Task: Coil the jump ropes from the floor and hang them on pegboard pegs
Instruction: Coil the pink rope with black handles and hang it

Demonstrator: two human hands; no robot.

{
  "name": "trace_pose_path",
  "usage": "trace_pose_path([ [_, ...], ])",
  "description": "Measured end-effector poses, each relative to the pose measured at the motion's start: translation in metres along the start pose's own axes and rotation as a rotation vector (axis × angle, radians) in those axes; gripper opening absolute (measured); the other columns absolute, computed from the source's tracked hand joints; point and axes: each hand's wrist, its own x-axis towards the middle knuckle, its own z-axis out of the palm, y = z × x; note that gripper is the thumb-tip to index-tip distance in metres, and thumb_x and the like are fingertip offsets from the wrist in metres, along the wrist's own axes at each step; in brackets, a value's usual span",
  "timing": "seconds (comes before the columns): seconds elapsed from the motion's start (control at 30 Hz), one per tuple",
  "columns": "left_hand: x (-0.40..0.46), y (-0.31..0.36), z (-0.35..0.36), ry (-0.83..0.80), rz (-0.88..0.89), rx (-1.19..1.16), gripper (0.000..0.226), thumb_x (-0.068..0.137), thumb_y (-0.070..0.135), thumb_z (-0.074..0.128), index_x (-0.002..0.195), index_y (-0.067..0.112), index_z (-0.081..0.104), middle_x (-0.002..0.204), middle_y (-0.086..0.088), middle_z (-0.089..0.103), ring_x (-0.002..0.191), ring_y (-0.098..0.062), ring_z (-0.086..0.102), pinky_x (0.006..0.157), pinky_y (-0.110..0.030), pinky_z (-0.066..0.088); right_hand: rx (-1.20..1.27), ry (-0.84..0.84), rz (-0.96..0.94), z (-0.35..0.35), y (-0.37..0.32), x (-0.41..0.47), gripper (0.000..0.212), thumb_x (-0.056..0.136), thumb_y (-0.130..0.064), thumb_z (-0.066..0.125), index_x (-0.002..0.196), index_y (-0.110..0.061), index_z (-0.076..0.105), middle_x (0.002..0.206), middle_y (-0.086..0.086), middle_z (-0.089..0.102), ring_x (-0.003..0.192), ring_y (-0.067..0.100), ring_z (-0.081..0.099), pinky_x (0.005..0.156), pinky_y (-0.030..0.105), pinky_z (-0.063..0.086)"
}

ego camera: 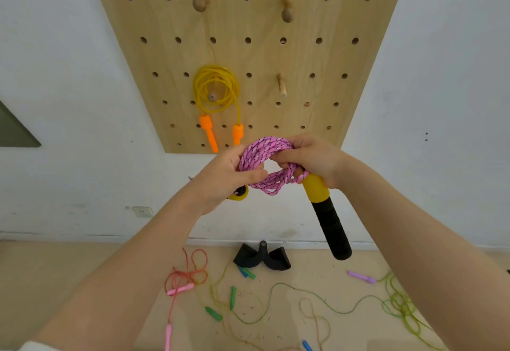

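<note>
Ropes (pixel 292 299) strewn on tan floor (pixel 69 281) (pegboard (pixel 276 55) w/ white wall (pixel 55 60)).

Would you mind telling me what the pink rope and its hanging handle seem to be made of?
The pink rope looks like braided fabric cord, matte, with dark flecks in the weave. Its handle seems smooth yellow plastic above a black, matte, probably foam grip.

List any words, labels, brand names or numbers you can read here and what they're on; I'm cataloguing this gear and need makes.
None: no readable text shows anywhere in this view.
Yellow-and-black foam handle of the pink braided jump rope: no print visible.
Orange plastic handles of the hung yellow rope: plain.
Light wooden pegboard: bare wood and holes only.
White wall socket: too small to show markings.
</note>
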Motion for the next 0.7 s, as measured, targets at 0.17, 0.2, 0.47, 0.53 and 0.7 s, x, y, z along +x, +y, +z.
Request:
trace_pose_path([
  [0.17,-0.003,-0.005,-0.019,0.196,0.06,0.041,0.013,0.095,0.024,0.048,0.098,0.034,0.057,0.092,-0.002,0.067,0.085,-0.01,0.065,0.08,-0.025,0.051,0.146,0.001,-0.003,0.019,-0.01,0.015,0.023,0.09,-0.008,0.056,0.067,-0.011,0.052,0.05,-0.004,0.049,0.038,0.007,0.038,0.039,0.016,0.036],
  [0.2,0.0,-0.006,-0.024,0.239,0.05,0.054,0.012,0.096,0.028,0.044,0.098,0.032,0.056,0.095,-0.001,0.065,0.085,-0.008,0.063,0.081,-0.025,0.049,0.164,-0.024,-0.012,0.022,-0.01,0.018,0.015,0.09,-0.01,0.057,0.075,-0.012,0.055,0.057,-0.002,0.052,0.039,0.006,0.039,0.039,0.016,0.036],
  [0.47,0.014,-0.017,-0.065,0.281,-0.029,0.404,0.027,0.1,0.031,0.034,0.081,0.016,0.045,0.07,0.005,0.042,0.064,-0.011,0.04,0.058,-0.025,0.029,-0.002,-0.314,0.179,0.02,0.028,0.023,0.062,0.069,-0.048,0.072,0.119,-0.016,0.054,0.113,0.001,0.063,0.101,0.018,0.062,0.091,0.028,0.049],
  [0.53,0.013,-0.02,-0.072,0.267,-0.052,0.546,0.027,0.1,0.032,0.034,0.089,0.011,0.046,0.071,0.005,0.044,0.064,-0.01,0.042,0.057,-0.025,0.031,-0.104,-0.345,0.198,0.027,0.03,0.022,0.047,0.074,-0.038,0.071,0.114,-0.017,0.057,0.111,0.0,0.065,0.105,0.016,0.06,0.095,0.029,0.046],
  [0.7,0.012,-0.039,-0.088,0.242,-0.08,0.877,0.03,0.1,0.033,0.033,0.096,0.006,0.045,0.088,-0.01,0.057,0.08,-0.031,0.054,0.067,-0.037,0.038,-0.444,-0.068,0.08,0.043,0.002,0.027,0.022,0.086,-0.022,0.063,0.102,-0.009,0.058,0.085,0.007,0.056,0.073,0.013,0.049,0.066,0.024,0.04],
])
